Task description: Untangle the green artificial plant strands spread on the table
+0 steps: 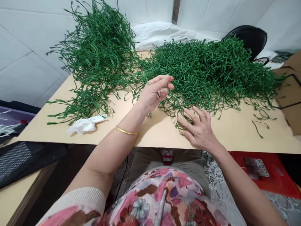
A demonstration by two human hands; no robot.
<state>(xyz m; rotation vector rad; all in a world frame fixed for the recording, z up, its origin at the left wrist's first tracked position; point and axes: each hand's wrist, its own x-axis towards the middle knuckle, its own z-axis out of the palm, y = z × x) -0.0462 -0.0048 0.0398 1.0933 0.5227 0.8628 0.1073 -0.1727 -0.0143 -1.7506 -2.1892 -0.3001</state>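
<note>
Left hand (155, 93) curled, thumb and fingers drawn near each other among green strands (207, 67); pinching one or not, cannot tell. Right hand (198, 128) spread, fingertips pressing loose strand ends at heap's near edge. Main heap at 1 o'clock, second clump (101, 53) at 11. Bare table strip (235, 133) along near edge leaves hands room; white tissue (86, 125) at 9.

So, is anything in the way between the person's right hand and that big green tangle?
Nothing visible does: the right hand reaches the near edge of the green strands, its fingers over the loose ends, with no other object between them.
</note>
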